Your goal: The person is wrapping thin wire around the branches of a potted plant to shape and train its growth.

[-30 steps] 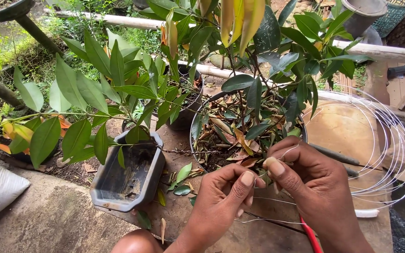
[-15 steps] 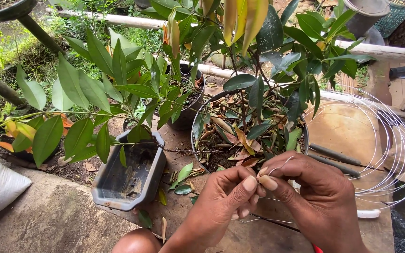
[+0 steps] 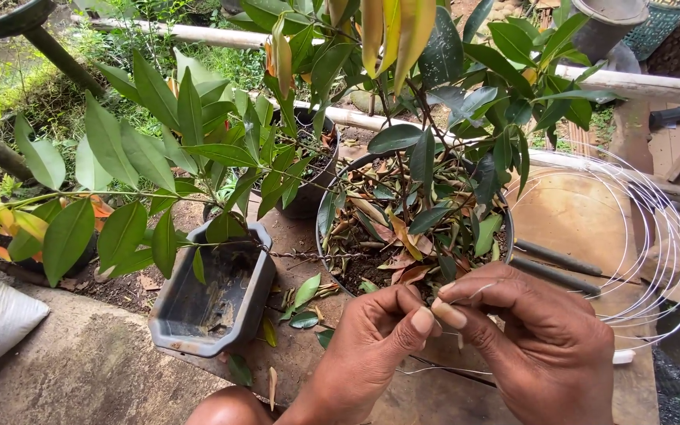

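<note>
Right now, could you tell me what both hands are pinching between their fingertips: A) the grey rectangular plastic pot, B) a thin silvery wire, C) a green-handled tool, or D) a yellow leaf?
B: the left hand and right hand meet fingertip to fingertip on a thin silvery wire, in front of the round black pot of leafy plant.

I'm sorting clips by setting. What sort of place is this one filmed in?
Most likely an outdoor garden or plant-nursery work spot. A round pot of leafy saplings stands by an empty grey rectangular planter, and both hands pinch thin wire from a coil, with grass behind.
</note>
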